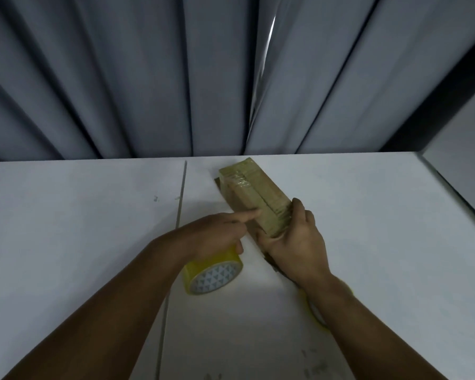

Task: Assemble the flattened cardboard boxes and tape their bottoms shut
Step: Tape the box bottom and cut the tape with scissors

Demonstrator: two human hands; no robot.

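1. While the right hand (296,242) grips its near end, a bundle (254,193) of flattened cardboard boxes, bound in clear film, lies slantwise on the white table (80,229). It sits right of the middle, and its far end is close to the table's far edge.
2. The right hand's thumb (298,208) lies along the bundle's right side. Its fingers curl under and round the near end, so the bundle is clasped between them.
3. The left hand (217,231) is just left of the bundle's near end. Its forefinger (250,215) is held straight, with the tip touching the bundle's left side, and the other fingers are curled in.
4. A yellow tape roll (214,272) lies on its side on the table, right under the left hand and wrist, with its patterned core facing the near edge. I cannot tell whether the curled fingers hold it or only hang over it.
5. A second yellow roll (317,315) shows in part beneath the right forearm, toward the near edge. Most of it is hidden.
6. A seam (180,204) runs across the table from the far edge to the near edge, left of the bundle.
7. Grey curtain (121,78) hangs in folds behind the far edge.
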